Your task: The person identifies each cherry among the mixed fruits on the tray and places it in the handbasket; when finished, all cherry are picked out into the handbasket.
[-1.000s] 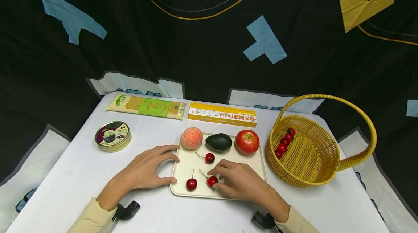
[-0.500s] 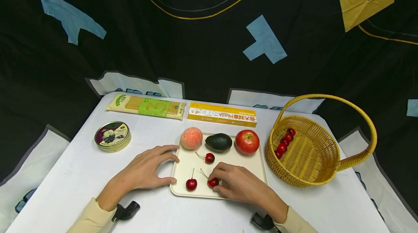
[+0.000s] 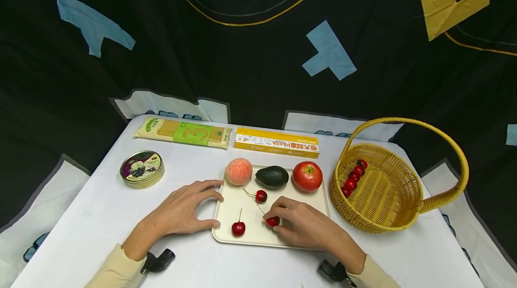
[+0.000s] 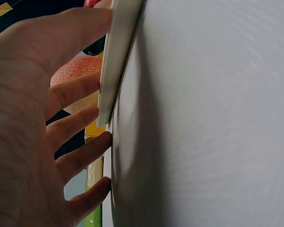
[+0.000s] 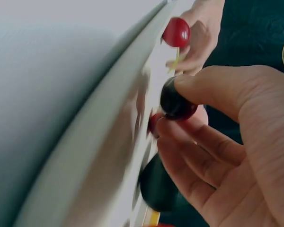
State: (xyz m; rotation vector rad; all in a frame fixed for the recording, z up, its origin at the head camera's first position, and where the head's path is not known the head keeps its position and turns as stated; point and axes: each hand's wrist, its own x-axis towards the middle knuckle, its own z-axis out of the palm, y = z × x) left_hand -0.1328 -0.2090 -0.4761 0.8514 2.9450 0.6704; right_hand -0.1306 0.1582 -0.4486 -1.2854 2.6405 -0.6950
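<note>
My right hand (image 3: pixel 308 225) pinches a dark red cherry (image 3: pixel 273 221) by its fruit between thumb and fingers, over the front part of a cream tray (image 3: pixel 226 209). In the right wrist view, this cherry (image 5: pixel 176 100) looks raised off the tray. Two more stemmed cherries lie on the tray: one cherry (image 3: pixel 238 229) at front left, another cherry (image 3: pixel 261 196) near the middle. Along the tray's back sit a peach (image 3: pixel 238 172), a dark avocado (image 3: pixel 272 177) and a red apple (image 3: pixel 307 176). My left hand (image 3: pixel 179 211), fingers spread, touches the tray's left edge.
Right of the tray stands a yellow wicker basket (image 3: pixel 355 218) with a tall arched handle; several cherries (image 3: pixel 350 183) lie along its left inside. A pasta packet (image 3: pixel 183 133) and a yellow pasta box (image 3: pixel 276 143) lie behind. A round tin (image 3: pixel 142 169) stands at left.
My right fingers have closed on the cherry and shifted it slightly to the right. My left hand stays at the tray's edge.
</note>
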